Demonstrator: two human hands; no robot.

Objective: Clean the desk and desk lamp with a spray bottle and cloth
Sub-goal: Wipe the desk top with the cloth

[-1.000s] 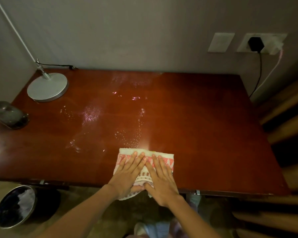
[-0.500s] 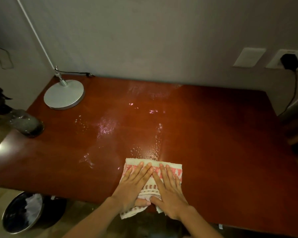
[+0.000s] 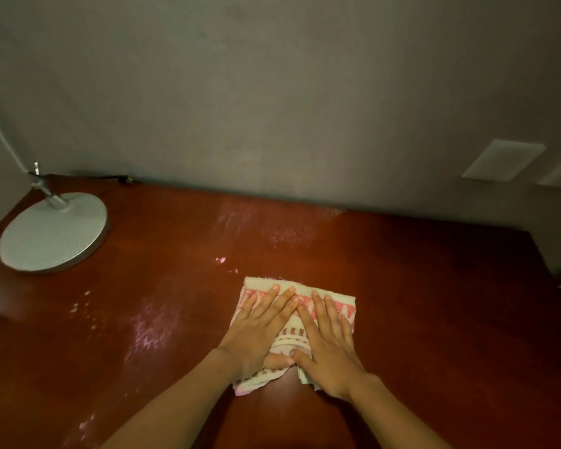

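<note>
Fingers [image 3: 274, 307] of both hands lie spread flat on the cloth [image 3: 321, 294], gripping nothing; its pattern is unreadable.

I see the desk [image 3: 418, 319] filling the lower half of the frame, its far edge against the wall [image 3: 272, 92]. The desk lamp [image 3: 52, 233] stands at the left, near that wall. The cloth [image 3: 300, 294] lies right of centre, with my left hand [image 3: 259, 328] and right hand [image 3: 329, 346] flat on it, side by side. Spray droplets [image 3: 149, 328] sit left of the cloth and behind it. A wall plate [image 3: 502, 160] is at the right edge.
</note>
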